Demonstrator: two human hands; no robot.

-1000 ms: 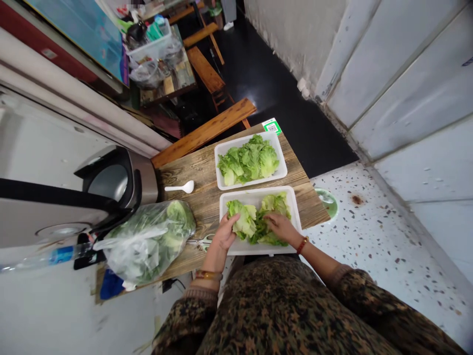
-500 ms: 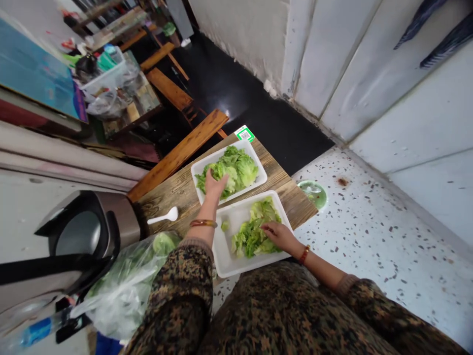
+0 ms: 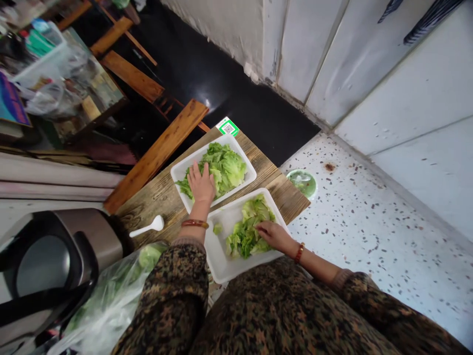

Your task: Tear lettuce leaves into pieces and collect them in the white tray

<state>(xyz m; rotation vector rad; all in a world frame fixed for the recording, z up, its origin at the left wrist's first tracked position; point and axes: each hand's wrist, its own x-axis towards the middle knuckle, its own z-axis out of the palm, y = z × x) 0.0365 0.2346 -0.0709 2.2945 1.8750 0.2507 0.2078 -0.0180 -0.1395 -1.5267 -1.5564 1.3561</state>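
Two white trays of torn lettuce lie on a small wooden table (image 3: 162, 195). My left hand (image 3: 201, 183) lies flat, fingers spread, on the lettuce (image 3: 225, 165) in the far tray (image 3: 179, 170). My right hand (image 3: 272, 234) rests on the right side of the lettuce pile (image 3: 246, 231) in the near tray (image 3: 221, 261), fingers curled onto the leaves. I cannot tell whether it grips any leaf. One small loose leaf (image 3: 218, 229) sits apart at the near tray's left.
A white plastic spoon (image 3: 148, 227) lies on the table at the left. A clear bag of greens (image 3: 107, 301) and a metal pot (image 3: 48, 261) stand left of it. A wooden bench (image 3: 158, 150) runs behind. A green floor drain (image 3: 303, 181) is at the right.
My left hand left the near tray, carried lettuce to the far tray and now lies flat on that pile. The right hand stayed on the near pile. The view swung left.
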